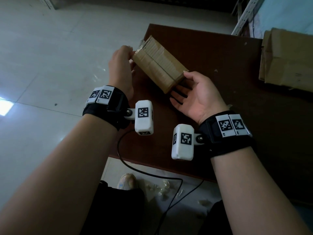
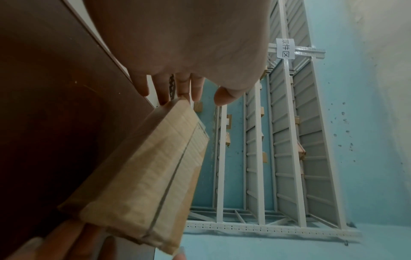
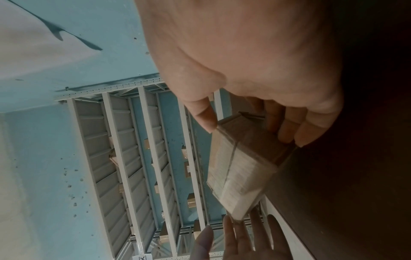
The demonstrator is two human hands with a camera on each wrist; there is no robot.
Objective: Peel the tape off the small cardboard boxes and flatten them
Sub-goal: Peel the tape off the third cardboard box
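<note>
I hold a small brown cardboard box [image 1: 159, 65] in the air over the left corner of the dark table [image 1: 220, 107]. Clear tape wraps it, and a loose bit of tape [image 1: 143, 42] sticks up at its far end. My left hand [image 1: 131, 55] touches the far-left end of the box with nearly straight fingers [image 2: 184, 88], and its thumb is off the cardboard. My right hand [image 1: 183, 85] grips the near-right end, with the thumb [image 3: 204, 119] on the top corner and curled fingers [image 3: 289, 132] under the end face. The top seam of the box [image 2: 151, 176] is closed.
Larger worn cardboard boxes [image 1: 288, 60] lie at the table's right side. White metal shelving [image 1: 243, 14] stands behind the table. A black cable [image 1: 152, 173] hangs over the near edge to the floor, beside crumpled tape scraps [image 1: 162, 187] and a shoe [image 1: 127, 181].
</note>
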